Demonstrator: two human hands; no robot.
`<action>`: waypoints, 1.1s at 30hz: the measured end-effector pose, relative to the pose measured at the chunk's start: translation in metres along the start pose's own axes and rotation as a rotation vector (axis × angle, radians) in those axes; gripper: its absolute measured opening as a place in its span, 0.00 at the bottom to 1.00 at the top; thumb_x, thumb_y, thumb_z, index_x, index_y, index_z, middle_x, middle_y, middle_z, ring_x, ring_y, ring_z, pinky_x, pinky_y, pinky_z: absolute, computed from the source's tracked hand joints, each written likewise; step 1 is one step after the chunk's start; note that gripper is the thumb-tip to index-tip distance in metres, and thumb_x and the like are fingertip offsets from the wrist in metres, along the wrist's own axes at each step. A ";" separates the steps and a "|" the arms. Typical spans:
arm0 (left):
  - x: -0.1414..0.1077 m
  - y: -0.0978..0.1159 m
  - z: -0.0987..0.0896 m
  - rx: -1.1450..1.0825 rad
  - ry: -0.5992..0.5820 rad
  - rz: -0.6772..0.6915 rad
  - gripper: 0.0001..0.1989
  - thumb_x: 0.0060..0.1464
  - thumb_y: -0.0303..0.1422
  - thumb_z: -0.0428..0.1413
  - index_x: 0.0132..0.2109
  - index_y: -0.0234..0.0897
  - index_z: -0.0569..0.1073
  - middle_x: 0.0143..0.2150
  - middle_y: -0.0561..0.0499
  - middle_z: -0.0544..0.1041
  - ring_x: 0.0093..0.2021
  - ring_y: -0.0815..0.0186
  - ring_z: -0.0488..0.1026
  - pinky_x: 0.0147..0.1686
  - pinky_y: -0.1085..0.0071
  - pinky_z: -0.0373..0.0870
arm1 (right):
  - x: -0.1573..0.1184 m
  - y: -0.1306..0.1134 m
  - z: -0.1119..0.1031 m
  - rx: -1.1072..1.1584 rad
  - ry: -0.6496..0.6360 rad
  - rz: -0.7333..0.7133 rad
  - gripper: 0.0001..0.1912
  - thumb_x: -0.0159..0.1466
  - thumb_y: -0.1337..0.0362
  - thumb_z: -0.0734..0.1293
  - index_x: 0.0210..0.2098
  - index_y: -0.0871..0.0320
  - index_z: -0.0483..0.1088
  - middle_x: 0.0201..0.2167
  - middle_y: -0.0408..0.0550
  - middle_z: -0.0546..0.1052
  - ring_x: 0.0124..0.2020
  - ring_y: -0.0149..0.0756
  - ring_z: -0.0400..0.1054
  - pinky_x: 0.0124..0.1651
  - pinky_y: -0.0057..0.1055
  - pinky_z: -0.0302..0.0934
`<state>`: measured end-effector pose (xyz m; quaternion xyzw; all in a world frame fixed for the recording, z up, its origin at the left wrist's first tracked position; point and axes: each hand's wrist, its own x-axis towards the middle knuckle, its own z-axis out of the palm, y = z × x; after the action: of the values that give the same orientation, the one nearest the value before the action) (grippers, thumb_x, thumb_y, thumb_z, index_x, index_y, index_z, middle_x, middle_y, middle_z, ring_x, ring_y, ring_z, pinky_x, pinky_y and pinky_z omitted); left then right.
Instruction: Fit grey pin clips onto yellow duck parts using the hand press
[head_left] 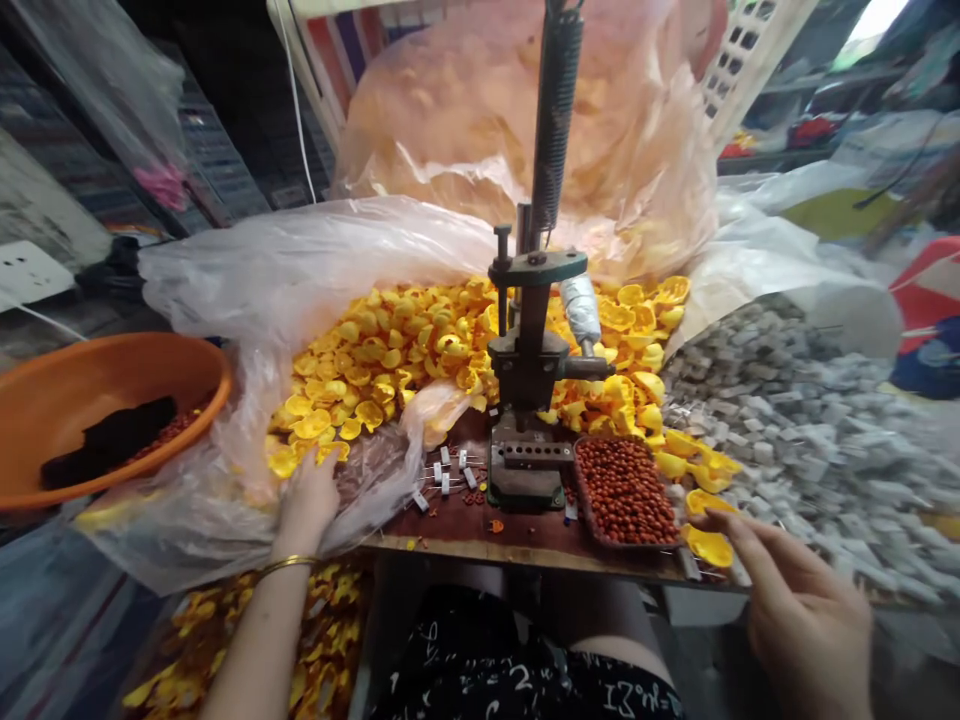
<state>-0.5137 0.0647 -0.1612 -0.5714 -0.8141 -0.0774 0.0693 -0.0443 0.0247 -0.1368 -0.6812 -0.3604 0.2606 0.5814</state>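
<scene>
My left hand (309, 500), with a gold bracelet at the wrist, reaches to the left front edge of a pile of yellow plastic shells (405, 335). Its fingertips are at a yellow shell, and what they grip is too small to tell. On the right, my right hand (795, 590) has its thumb and fingers pinched at a yellow shell piece (707, 545). Between the hands stands a dark hand press (531, 370) with a wrapped lever. Beside its base is a tray of small red-brown beads (626, 492). Several small white parts with metal pins (445, 482) lie left of the press.
An orange basin (112, 360) holding dark cloth is at the left. Grey-white parts (795, 430) are heaped at the right. Clear plastic sheeting (225, 250) and a big filled bag (450, 110) lie behind. More yellow shells (330, 640) sit below the table edge.
</scene>
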 end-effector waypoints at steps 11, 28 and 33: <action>-0.068 0.078 -0.014 -0.729 0.319 0.264 0.06 0.54 0.30 0.55 0.40 0.39 0.72 0.47 0.45 0.69 0.50 0.59 0.70 0.53 0.61 0.66 | -0.027 0.016 0.030 -0.005 -0.404 -0.154 0.17 0.58 0.49 0.68 0.32 0.58 0.78 0.33 0.52 0.80 0.36 0.43 0.75 0.40 0.33 0.71; -0.154 0.157 -0.013 -1.609 -0.513 -0.063 0.31 0.48 0.29 0.61 0.59 0.43 0.62 0.52 0.43 0.72 0.49 0.58 0.74 0.51 0.61 0.69 | -0.088 0.015 0.075 0.449 -0.876 0.237 0.28 0.51 0.61 0.76 0.47 0.54 0.63 0.44 0.49 0.73 0.35 0.34 0.72 0.34 0.29 0.68; -0.160 0.162 0.002 -1.432 -0.418 0.011 0.26 0.49 0.34 0.62 0.56 0.44 0.70 0.58 0.44 0.71 0.59 0.54 0.67 0.60 0.58 0.62 | -0.092 0.017 0.077 0.247 -0.941 -0.165 0.15 0.62 0.62 0.67 0.47 0.55 0.66 0.42 0.50 0.75 0.37 0.36 0.72 0.41 0.32 0.68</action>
<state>-0.3076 -0.0278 -0.1873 -0.4836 -0.5579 -0.4782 -0.4757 -0.1561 -0.0026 -0.1741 -0.3847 -0.6033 0.5338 0.4506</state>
